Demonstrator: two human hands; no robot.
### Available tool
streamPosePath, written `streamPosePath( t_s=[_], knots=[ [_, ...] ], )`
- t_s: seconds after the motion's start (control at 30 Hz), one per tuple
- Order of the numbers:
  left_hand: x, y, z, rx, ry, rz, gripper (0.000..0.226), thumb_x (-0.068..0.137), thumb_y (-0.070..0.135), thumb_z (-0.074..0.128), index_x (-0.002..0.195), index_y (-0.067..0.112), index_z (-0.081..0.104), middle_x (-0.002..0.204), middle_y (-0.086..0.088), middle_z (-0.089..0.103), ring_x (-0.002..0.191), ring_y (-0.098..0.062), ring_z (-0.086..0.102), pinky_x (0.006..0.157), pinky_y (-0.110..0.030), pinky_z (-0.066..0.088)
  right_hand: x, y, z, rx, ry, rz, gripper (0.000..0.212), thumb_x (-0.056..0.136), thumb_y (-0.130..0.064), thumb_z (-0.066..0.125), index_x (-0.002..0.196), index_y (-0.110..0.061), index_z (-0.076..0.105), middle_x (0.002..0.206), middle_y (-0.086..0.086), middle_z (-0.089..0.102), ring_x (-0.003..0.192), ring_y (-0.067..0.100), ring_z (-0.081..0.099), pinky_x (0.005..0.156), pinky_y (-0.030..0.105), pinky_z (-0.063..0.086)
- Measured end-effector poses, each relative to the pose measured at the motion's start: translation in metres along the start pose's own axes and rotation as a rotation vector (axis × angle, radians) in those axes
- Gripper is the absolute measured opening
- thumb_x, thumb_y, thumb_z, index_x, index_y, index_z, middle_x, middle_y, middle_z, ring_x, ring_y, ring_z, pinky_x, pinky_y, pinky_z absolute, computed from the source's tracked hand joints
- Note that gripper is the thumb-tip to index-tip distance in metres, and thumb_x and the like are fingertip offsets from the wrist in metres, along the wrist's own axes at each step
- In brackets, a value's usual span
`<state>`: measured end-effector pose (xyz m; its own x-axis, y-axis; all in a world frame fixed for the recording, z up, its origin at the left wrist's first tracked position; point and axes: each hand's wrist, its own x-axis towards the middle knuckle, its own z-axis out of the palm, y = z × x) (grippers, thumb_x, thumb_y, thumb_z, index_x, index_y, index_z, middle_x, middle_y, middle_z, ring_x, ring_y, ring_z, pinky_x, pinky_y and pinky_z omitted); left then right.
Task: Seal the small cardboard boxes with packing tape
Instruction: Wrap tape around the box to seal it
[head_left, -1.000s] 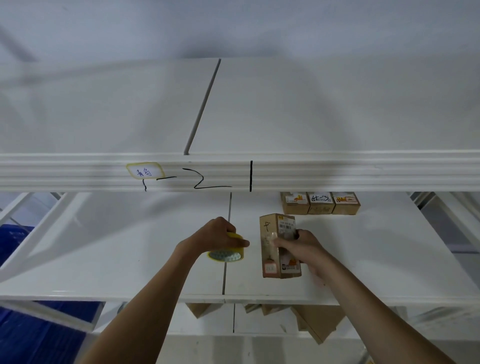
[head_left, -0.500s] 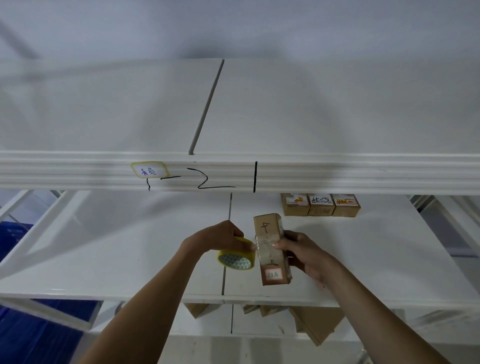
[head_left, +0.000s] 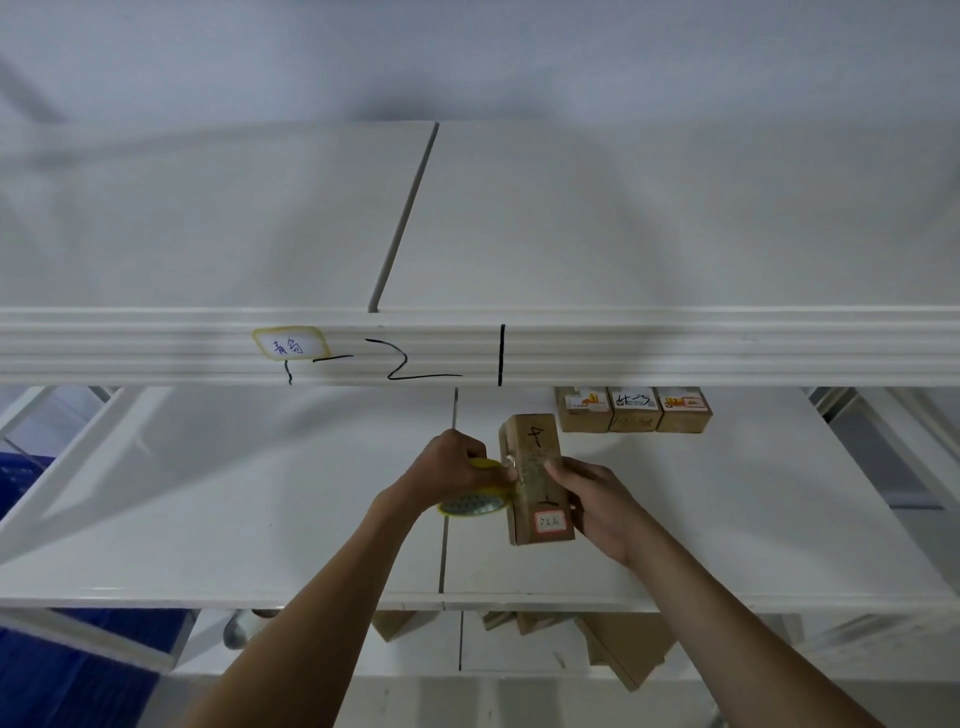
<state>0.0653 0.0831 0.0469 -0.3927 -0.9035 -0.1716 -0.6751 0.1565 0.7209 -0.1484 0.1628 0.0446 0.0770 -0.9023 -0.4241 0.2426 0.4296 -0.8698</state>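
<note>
Two closed grips: left hand (head_left: 451, 467) round tape roll (head_left: 475, 499), touching right hand (head_left: 592, 501)'s cardboard box (head_left: 535, 467).

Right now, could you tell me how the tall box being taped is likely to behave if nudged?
The tall cardboard box stands on its narrow end, so it would probably tip easily. The right hand steadies it alone, suggesting it is light. Its walls look straight, so likely fairly stiff.

1. Held box (head_left: 535, 467): brown matt cardboard, paper label near its lower end.
2. Tape roll (head_left: 475, 496), touching the box's left side: glossy yellow plastic film.
3. Shelf (head_left: 260, 519) under the box: white, smooth, slight sheen.
4. Three boxes (head_left: 632, 410) behind the held box: matt cardboard, paper labels.
</note>
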Motion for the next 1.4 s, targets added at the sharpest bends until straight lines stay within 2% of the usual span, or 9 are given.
streamPosePath(
  t_s=[0.1, 0.17, 0.23, 0.33, 0.47, 0.67, 0.87, 1.13, 1.4],
  knots=[
    [0.005, 0.004, 0.003, 0.130, 0.042, 0.022, 0.052, 0.076, 0.052, 0.081, 0.074, 0.001, 0.071, 0.075, -0.015, 0.069, 0.065, -0.017, 0.059, 0.064, -0.033, 0.052, 0.000, 0.002, 0.007, -0.105, 0.030, 0.010, 0.040, 0.095, -0.036, 0.067, 0.126, -0.012, 0.065, 0.114, 0.009, 0.075, 0.105, 0.026, 0.072, 0.095, 0.047, 0.057],
    [0.007, 0.008, 0.005, 0.201, 0.028, 0.036, 0.044, 0.076, 0.048, 0.081, 0.068, 0.007, 0.069, 0.065, -0.009, 0.064, 0.062, -0.015, 0.056, 0.061, -0.031, 0.050, 0.002, 0.003, 0.013, -0.246, 0.043, 0.016, 0.050, 0.083, -0.046, 0.078, 0.123, -0.019, 0.064, 0.113, 0.002, 0.075, 0.105, 0.021, 0.072, 0.096, 0.047, 0.057],
    [0.008, 0.009, 0.008, 0.250, 0.001, 0.043, 0.041, 0.076, 0.048, 0.080, 0.066, 0.011, 0.065, 0.059, 0.001, 0.055, 0.061, -0.015, 0.053, 0.059, -0.028, 0.045, 0.005, 0.004, 0.015, -0.353, 0.093, 0.015, 0.054, 0.075, -0.043, 0.086, 0.120, -0.022, 0.063, 0.112, -0.002, 0.074, 0.104, 0.018, 0.071, 0.095, 0.045, 0.058],
    [0.008, 0.009, 0.009, 0.241, -0.081, 0.032, 0.049, 0.090, 0.048, 0.067, 0.069, 0.004, 0.065, 0.062, -0.002, 0.051, 0.062, -0.016, 0.049, 0.061, -0.027, 0.040, 0.007, 0.003, 0.009, -0.364, 0.124, 0.029, 0.044, 0.077, -0.029, 0.087, 0.116, -0.019, 0.068, 0.107, 0.001, 0.076, 0.100, 0.019, 0.072, 0.092, 0.044, 0.059],
    [0.005, 0.002, 0.000, 0.165, -0.253, 0.038, 0.052, 0.097, 0.047, 0.059, 0.066, 0.005, 0.063, 0.062, -0.002, 0.051, 0.058, -0.012, 0.046, 0.060, -0.024, 0.039, 0.002, 0.002, -0.001, -0.406, 0.151, 0.031, 0.032, 0.080, -0.029, 0.083, 0.110, -0.020, 0.072, 0.102, 0.001, 0.077, 0.099, 0.019, 0.071, 0.089, 0.042, 0.059],
    [0.001, -0.009, -0.003, 0.031, -0.242, 0.029, 0.051, 0.088, 0.049, 0.071, 0.052, 0.017, 0.054, 0.053, 0.004, 0.044, 0.056, -0.011, 0.043, 0.057, -0.024, 0.035, -0.006, 0.002, -0.004, -0.391, 0.135, 0.049, 0.023, 0.085, -0.019, 0.078, 0.107, -0.018, 0.073, 0.100, 0.005, 0.077, 0.096, 0.021, 0.073, 0.083, 0.037, 0.061],
    [-0.001, -0.019, -0.009, 0.239, -0.139, -0.010, 0.053, 0.081, 0.058, 0.073, 0.052, 0.017, 0.055, 0.053, 0.004, 0.052, 0.050, -0.006, 0.051, 0.052, -0.015, 0.038, -0.012, -0.002, -0.007, -0.323, 0.052, 0.053, 0.027, 0.086, -0.016, 0.077, 0.113, -0.014, 0.071, 0.104, 0.005, 0.078, 0.097, 0.021, 0.074, 0.086, 0.039, 0.061],
    [-0.001, -0.019, -0.006, 0.307, -0.193, -0.064, 0.052, 0.080, 0.067, 0.068, 0.059, 0.020, 0.059, 0.061, 0.005, 0.059, 0.060, -0.007, 0.059, 0.060, -0.017, 0.044, -0.011, 0.000, -0.009, -0.282, -0.004, 0.065, 0.032, 0.088, -0.013, 0.074, 0.119, -0.008, 0.068, 0.108, 0.010, 0.076, 0.103, 0.026, 0.073, 0.090, 0.042, 0.059],
    [0.006, -0.013, 0.003, 0.354, -0.166, -0.017, 0.054, 0.079, 0.071, 0.065, 0.062, 0.021, 0.059, 0.063, 0.006, 0.059, 0.062, -0.009, 0.060, 0.062, -0.021, 0.047, -0.008, 0.001, -0.010, -0.165, -0.019, 0.079, 0.034, 0.093, -0.017, 0.067, 0.124, -0.005, 0.064, 0.104, 0.012, 0.076, 0.098, 0.028, 0.072, 0.071, 0.034, 0.057]
  ],
)
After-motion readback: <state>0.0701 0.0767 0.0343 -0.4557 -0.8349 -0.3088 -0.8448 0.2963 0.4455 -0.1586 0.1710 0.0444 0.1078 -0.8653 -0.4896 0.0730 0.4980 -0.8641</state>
